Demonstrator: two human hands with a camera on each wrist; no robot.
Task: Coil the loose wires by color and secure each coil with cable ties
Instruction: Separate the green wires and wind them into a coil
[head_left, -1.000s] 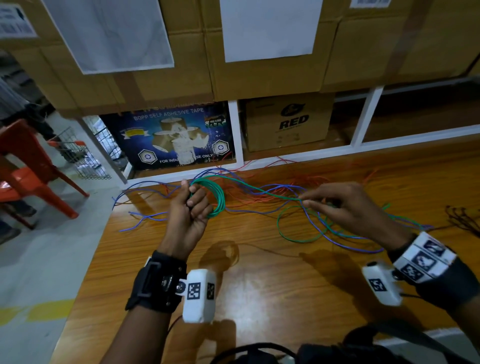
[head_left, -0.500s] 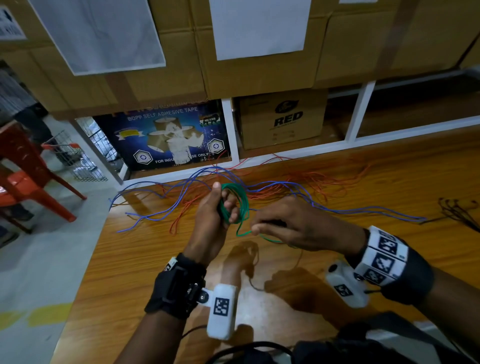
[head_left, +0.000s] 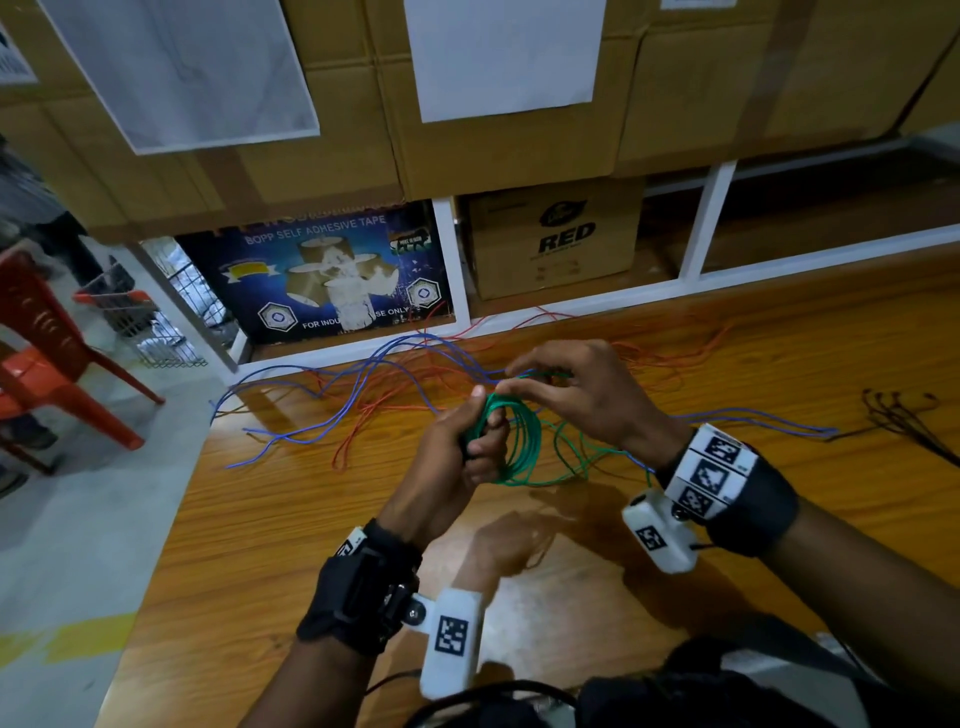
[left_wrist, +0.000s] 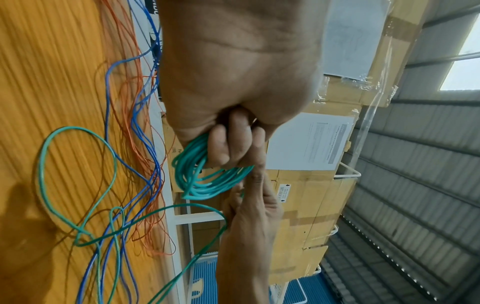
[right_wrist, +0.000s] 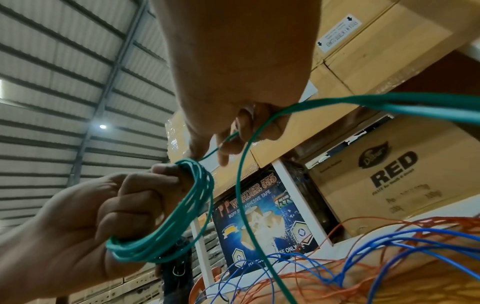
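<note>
My left hand (head_left: 470, 441) grips a small coil of green wire (head_left: 519, 447) above the wooden table (head_left: 311, 545); the left wrist view shows its fingers (left_wrist: 226, 148) curled round the coil (left_wrist: 197, 181). My right hand (head_left: 550, 384) pinches the loose green strand at the coil's top, and the right wrist view shows the strand (right_wrist: 241, 174) running between thumb and fingers. The rest of the green wire (head_left: 582, 457) trails in loops on the table under my right wrist. Loose blue wires (head_left: 332, 384) and orange-red wires (head_left: 670, 353) lie tangled behind the hands.
A bundle of black cable ties (head_left: 904, 421) lies at the table's right. Cardboard boxes (head_left: 550, 239) and a white shelf frame (head_left: 711, 218) stand behind the table. A red plastic chair (head_left: 47, 358) sits on the floor to the left, past the table's left edge.
My right hand came in from the right with the green strand, passed below the coil and now sits at its top. The coil has more turns and less loose green wire lies on the table.
</note>
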